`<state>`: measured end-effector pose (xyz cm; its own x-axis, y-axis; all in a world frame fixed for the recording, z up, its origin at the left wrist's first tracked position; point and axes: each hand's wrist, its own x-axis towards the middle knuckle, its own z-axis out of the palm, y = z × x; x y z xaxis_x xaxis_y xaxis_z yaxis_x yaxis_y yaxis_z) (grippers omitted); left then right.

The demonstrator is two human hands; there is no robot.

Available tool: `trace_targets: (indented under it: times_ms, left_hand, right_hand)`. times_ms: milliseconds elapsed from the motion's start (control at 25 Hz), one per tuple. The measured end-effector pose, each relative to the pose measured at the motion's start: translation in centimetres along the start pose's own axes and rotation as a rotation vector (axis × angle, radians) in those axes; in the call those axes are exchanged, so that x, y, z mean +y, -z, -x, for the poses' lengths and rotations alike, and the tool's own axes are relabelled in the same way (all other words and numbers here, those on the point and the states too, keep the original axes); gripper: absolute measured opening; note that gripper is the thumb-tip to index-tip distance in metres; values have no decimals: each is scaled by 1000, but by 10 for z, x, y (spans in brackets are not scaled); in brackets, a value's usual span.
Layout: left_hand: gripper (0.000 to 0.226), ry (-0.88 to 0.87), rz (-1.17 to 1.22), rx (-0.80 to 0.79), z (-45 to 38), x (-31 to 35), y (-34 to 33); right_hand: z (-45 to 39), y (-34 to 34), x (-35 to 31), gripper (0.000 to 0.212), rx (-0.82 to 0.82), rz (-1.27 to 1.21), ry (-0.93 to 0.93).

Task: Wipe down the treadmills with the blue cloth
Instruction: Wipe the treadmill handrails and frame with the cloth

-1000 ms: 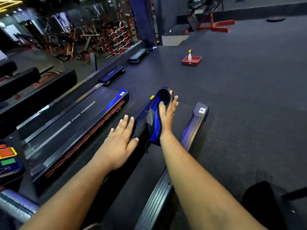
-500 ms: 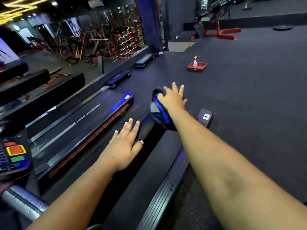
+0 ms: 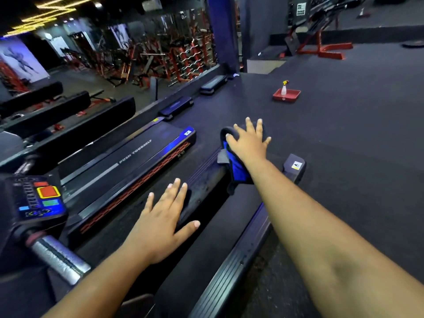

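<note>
My right hand lies flat, fingers straight and spread, pressing the folded blue cloth with its dark backing onto the far end of the near black treadmill. The cloth sits at the rear of the left side rail, bunched under my palm and hanging a little toward the belt. My left hand also has its grip apart, fingers straight and splayed, resting palm-down on the same left rail, nearer to me and well apart from the cloth.

Just left of this machine stands a second black treadmill with white "PUSH YOURSELF" lettering and a red grille along its side. Its console with red, yellow, green and blue buttons and a silver handlebar are at my lower left. Far off on the dark rubber floor, a red tray holds a clear spray bottle with a yellow nozzle.
</note>
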<state>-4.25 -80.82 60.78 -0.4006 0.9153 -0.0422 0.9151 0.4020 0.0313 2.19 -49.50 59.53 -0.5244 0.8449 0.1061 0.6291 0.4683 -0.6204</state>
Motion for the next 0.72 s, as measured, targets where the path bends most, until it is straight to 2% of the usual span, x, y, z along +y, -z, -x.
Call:
trace_targets:
  times_ms: [80,200,280,360,440,480,640,720]
  left_hand:
    - [95,4,49,-15,8,-6,0]
    - [100,-8,107,4,4,-7,-2]
    - [103,-16,142,-1,3,-6,-1]
    - [102,-16,152,-6,4,-7,0]
    - [101,-16,197,-21,4,-6,1]
    - [100,-25,242,-23,5,-7,1]
    - [105,-86,650,11,2,-17,3]
    - [105,-110,685,15,3,-18,4]
  right_hand:
    - [43,-20,-21,57,57,-70,67]
    - [139,-51,-33,61,63,-138,350]
    - [128,-45,-25,57,56,-48,447]
    - [81,-28,-28,50,63,80,374]
    - [59,-22,-38,42,56,99,135]
    - [71,-31,-45,41,80,63,86]
    - [207,-91,-62,62,184,-323,298]
    - [247,-115,-68,68,172,-479,246]
